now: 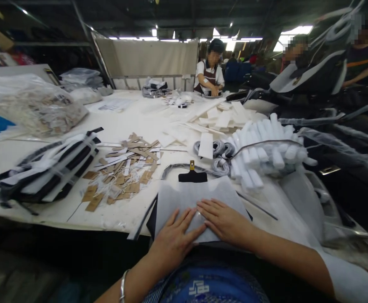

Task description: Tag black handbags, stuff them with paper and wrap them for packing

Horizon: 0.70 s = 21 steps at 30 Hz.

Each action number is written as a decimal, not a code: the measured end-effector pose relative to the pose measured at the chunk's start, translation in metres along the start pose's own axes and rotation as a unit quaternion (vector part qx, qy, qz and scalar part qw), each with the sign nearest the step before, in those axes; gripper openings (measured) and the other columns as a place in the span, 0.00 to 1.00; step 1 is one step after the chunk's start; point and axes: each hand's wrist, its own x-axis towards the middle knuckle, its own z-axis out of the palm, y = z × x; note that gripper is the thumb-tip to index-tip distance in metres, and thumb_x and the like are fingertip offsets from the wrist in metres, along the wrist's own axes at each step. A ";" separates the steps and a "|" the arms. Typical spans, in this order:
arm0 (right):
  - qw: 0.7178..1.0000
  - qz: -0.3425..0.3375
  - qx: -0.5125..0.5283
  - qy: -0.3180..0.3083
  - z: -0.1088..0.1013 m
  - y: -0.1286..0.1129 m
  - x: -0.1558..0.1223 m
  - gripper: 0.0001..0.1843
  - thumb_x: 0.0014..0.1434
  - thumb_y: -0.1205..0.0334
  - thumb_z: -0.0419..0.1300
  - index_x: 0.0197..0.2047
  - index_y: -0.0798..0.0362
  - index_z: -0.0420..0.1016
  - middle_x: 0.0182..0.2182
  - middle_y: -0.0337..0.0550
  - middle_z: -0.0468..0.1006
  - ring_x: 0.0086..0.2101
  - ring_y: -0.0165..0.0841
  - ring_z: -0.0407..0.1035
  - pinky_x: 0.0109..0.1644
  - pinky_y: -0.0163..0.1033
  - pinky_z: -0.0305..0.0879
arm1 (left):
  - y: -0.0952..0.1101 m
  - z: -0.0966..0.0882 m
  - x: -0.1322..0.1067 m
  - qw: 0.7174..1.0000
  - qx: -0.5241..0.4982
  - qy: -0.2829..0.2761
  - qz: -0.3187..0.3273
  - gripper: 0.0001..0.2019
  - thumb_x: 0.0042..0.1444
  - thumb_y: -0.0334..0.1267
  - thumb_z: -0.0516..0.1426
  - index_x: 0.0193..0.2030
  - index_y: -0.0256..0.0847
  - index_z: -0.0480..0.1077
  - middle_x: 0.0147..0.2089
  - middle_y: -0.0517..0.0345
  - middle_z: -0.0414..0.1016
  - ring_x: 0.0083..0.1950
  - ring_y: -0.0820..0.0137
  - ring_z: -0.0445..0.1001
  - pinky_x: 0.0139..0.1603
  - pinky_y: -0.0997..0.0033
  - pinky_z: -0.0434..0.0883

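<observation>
Both palms lie flat on a white foam sheet (199, 191) at the table's near edge. My left hand (178, 233) has its fingers spread on the sheet's left half. My right hand (223, 219) rests on the right half, its fingertips close to the left ones. Beneath the sheet is a black item, likely a bag, whose dark corners show at both sides. Its black flap (193, 176) with a gold clasp (192, 165) sticks out beyond the sheet's far edge. A wrapped grey strap (174, 167) curves behind the flap.
Brown card tags (125, 183) with strings lie left, beside a black-and-white wrapped bundle (49, 168). White foam rolls (266, 145) and coiled straps (218, 149) stand right. Flat foam pieces (223, 115) lie farther back. A person (209, 75) works at the far end; dark bags crowd the right.
</observation>
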 end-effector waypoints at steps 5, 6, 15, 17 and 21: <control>0.999 0.016 -0.024 -0.028 0.000 0.001 0.002 0.23 0.71 0.61 0.48 0.66 0.54 0.66 0.65 0.50 0.67 0.64 0.43 0.60 0.66 0.56 0.57 | 0.000 -0.007 0.002 0.999 -0.026 -0.037 -0.002 0.28 0.67 0.48 0.53 0.72 0.56 0.51 0.73 0.49 0.57 0.73 0.59 0.56 0.71 0.47 0.56; 0.999 0.014 -0.023 -0.036 -0.002 0.003 0.002 0.23 0.71 0.59 0.48 0.66 0.53 0.66 0.66 0.50 0.66 0.65 0.43 0.59 0.67 0.57 0.56 | -0.001 -0.010 0.003 0.999 -0.031 -0.044 0.001 0.29 0.67 0.50 0.52 0.73 0.56 0.51 0.73 0.48 0.56 0.73 0.58 0.55 0.71 0.47 0.56; 1.000 0.013 -0.001 0.003 -0.001 0.017 -0.010 0.31 0.68 0.55 0.54 0.72 0.45 0.55 0.71 0.44 0.56 0.69 0.44 0.50 0.71 0.57 0.46 | -0.005 -0.011 0.003 0.999 0.010 -0.044 -0.002 0.29 0.69 0.46 0.50 0.74 0.50 0.48 0.75 0.51 0.51 0.75 0.59 0.50 0.72 0.48 0.53; 1.000 0.021 -0.005 0.018 0.001 0.016 -0.012 0.32 0.67 0.56 0.55 0.72 0.43 0.54 0.71 0.44 0.55 0.69 0.45 0.49 0.71 0.58 0.46 | -0.002 -0.008 0.004 0.998 0.046 -0.009 -0.034 0.29 0.68 0.46 0.51 0.74 0.52 0.49 0.76 0.50 0.49 0.75 0.55 0.50 0.71 0.47 0.53; 1.000 0.006 -0.017 0.018 0.001 0.018 -0.013 0.34 0.67 0.55 0.54 0.73 0.43 0.51 0.71 0.43 0.54 0.69 0.46 0.50 0.70 0.58 0.48 | -0.003 -0.004 0.006 0.995 0.091 0.028 -0.016 0.31 0.66 0.53 0.51 0.73 0.53 0.50 0.73 0.46 0.56 0.72 0.54 0.58 0.70 0.50 0.56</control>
